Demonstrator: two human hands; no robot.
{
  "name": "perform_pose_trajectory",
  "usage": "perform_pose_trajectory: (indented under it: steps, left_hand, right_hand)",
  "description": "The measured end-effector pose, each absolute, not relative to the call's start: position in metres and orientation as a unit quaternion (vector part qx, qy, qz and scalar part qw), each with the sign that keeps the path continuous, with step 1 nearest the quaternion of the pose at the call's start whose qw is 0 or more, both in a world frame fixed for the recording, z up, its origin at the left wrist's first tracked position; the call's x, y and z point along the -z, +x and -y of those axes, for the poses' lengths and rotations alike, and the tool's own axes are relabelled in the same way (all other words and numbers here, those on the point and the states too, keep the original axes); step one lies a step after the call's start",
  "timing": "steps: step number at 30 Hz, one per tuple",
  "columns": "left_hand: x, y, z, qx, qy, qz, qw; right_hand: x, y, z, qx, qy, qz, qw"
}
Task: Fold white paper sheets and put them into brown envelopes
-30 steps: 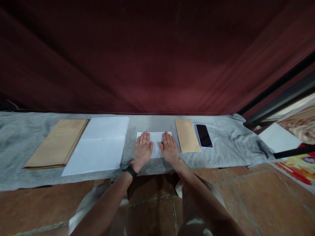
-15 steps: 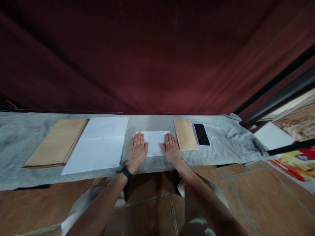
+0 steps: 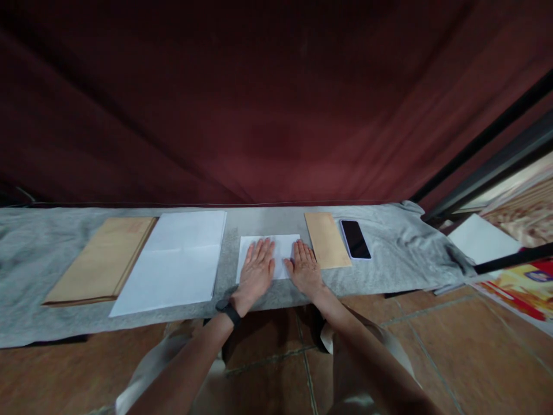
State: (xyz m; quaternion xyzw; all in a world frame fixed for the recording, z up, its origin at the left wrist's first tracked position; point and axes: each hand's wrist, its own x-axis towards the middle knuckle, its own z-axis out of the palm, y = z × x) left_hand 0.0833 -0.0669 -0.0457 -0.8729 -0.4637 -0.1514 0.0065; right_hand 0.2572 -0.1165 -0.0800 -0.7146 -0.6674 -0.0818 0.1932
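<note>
A small folded white paper lies on the grey cloth in front of me. My left hand, with a black band on the wrist, lies flat on the paper's middle, fingers stretched out. My right hand lies flat on the paper's right edge, fingers also stretched. Both palms press down and neither hand holds anything.
A stack of larger white sheets and a big brown envelope lie to the left. A small brown envelope and a black phone lie to the right. A dark red curtain hangs behind. Tiled floor lies below.
My hands slid apart to the paper's two edges half a second ago, and my left hand has now moved back right onto the paper's middle. The view shifted slightly.
</note>
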Motion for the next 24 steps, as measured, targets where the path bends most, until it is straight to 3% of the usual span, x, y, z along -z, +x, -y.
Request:
perform_pose_trajectory:
  steps: [14, 24]
  left_hand:
    - [0.057, 0.097, 0.059, 0.121, -0.898, 0.423, -0.013]
    - [0.057, 0.086, 0.052, 0.13, -0.879, 0.458, -0.016]
  right_hand:
    - [0.054, 0.231, 0.088, -0.063, -0.673, 0.701, 0.228]
    - [0.067, 0.242, 0.089, 0.007, -0.688, 0.705, 0.171]
